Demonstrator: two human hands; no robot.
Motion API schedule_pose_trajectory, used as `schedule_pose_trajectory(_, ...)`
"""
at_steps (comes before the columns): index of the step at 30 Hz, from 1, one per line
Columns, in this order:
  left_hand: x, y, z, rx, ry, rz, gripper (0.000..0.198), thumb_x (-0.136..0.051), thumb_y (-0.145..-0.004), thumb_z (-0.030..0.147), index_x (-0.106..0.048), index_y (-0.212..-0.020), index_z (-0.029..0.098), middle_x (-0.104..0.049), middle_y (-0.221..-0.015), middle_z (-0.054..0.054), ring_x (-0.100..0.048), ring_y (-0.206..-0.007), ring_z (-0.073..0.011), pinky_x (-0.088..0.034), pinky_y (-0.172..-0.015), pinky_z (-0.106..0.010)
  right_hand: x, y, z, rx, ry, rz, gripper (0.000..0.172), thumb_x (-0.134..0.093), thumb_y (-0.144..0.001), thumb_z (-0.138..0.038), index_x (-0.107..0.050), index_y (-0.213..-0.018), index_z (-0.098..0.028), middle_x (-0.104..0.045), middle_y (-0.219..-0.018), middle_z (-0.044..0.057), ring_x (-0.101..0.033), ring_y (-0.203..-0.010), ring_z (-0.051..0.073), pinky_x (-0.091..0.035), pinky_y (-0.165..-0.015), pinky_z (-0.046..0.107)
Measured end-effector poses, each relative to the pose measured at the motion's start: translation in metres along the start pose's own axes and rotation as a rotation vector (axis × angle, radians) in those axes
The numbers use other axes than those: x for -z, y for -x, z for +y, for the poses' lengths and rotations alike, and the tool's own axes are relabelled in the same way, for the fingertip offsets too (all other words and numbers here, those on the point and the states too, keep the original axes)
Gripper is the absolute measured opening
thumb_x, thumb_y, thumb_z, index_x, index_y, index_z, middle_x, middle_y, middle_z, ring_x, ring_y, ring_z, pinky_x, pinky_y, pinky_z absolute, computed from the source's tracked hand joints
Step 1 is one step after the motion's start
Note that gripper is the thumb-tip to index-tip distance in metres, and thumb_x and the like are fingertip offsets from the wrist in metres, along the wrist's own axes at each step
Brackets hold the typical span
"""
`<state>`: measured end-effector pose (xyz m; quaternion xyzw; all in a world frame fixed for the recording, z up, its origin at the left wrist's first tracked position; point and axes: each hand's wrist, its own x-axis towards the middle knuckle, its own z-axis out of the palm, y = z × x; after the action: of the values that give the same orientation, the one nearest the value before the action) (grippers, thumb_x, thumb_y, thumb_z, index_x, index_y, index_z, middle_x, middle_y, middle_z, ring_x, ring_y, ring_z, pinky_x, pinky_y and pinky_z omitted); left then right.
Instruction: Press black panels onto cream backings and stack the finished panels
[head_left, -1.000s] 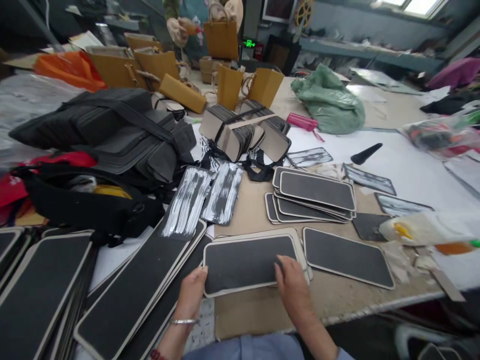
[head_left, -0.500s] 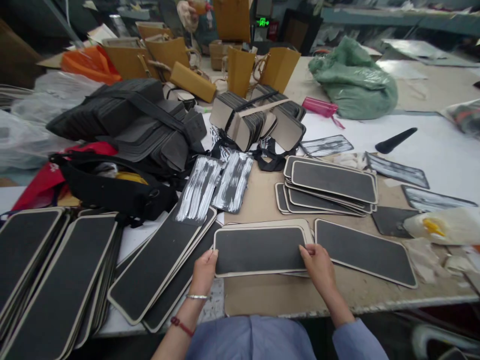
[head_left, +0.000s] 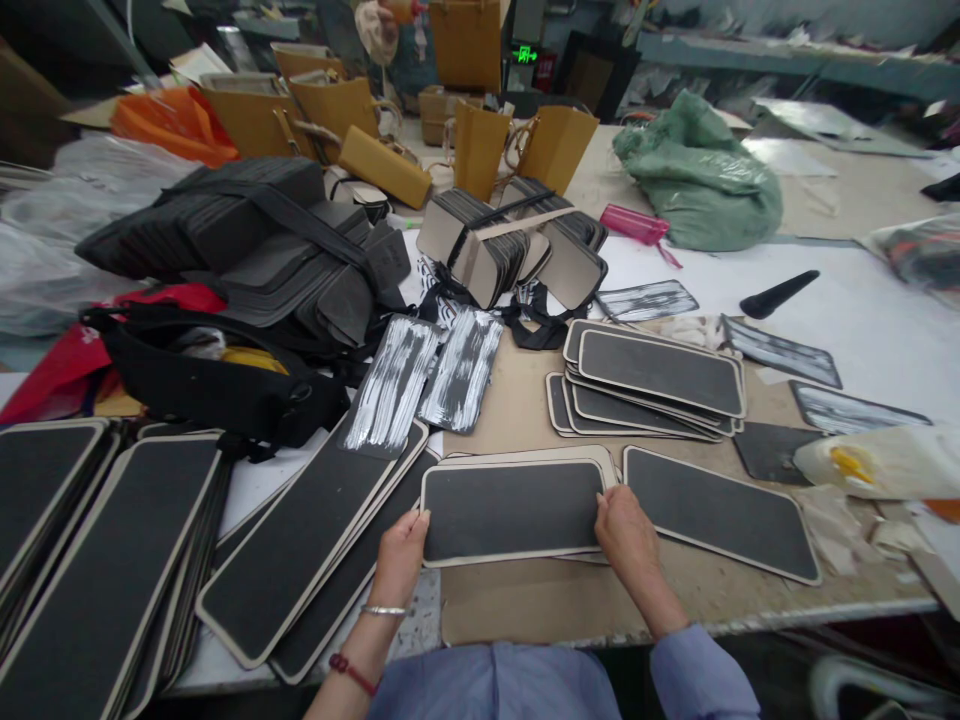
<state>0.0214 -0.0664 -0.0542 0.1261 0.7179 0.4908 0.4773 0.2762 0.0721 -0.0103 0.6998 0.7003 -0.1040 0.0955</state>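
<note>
Both hands on one panel. A second ago my right hand (head_left: 630, 535) lay flat on top of the panel (head_left: 514, 510). It has now slid off to the right short end, while my left hand (head_left: 401, 560) has stayed at the left short end. Each hand now pinches its end, thumb above and fingers curled at the rim. I judge the pressing to be over, with the panel held square on the pile (head_left: 600, 462) beneath it, on the desk (head_left: 525, 600) between my hands.

Count:
- One panel is held, with at least two rims of the pile showing under it.
- One lone panel (head_left: 720, 512) lies just right of my right hand.
- One stack (head_left: 652, 385) lies beyond that hand, with at least four layers.
- Two white-brushed strips (head_left: 394, 385) lie beyond my left hand.
- Several long panels (head_left: 300, 540) lie to its left. I cannot count them.
</note>
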Motion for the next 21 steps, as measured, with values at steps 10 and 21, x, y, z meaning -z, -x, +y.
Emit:
schedule_pose_trajectory(10, -0.001, 0.001, 0.003, 0.033, 0.069, -0.011, 0.027, -0.063, -0.063, 0.042, -0.059, -0.059, 0.016, -0.055, -0.051, 0.004, -0.054, -0.064, -0.0144, -0.043, -0.064, -0.022, 0.006, -0.001, -0.004, 0.008, 0.09, -0.045, 0.018, -0.036, -0.09, -0.022, -0.05, -0.089, -0.011, -0.06, -0.088, 0.011, -0.059, -0.081, 0.021, -0.036, -0.064, 0.028)
schedule_pose_trajectory(21, 0.004, 0.023, 0.027, 0.208, 0.316, -0.258, 0.039, -0.062, -0.067, 0.045, -0.059, -0.09, 0.014, -0.066, -0.083, -0.007, -0.061, -0.074, -0.0181, -0.049, -0.066, -0.031, 0.006, -0.006, -0.001, 0.048, 0.121, -0.073, 0.019, -0.036, -0.089, -0.023, -0.051, -0.088, -0.011, -0.06, -0.085, 0.012, -0.06, -0.08, 0.022, -0.039, -0.064, 0.029)
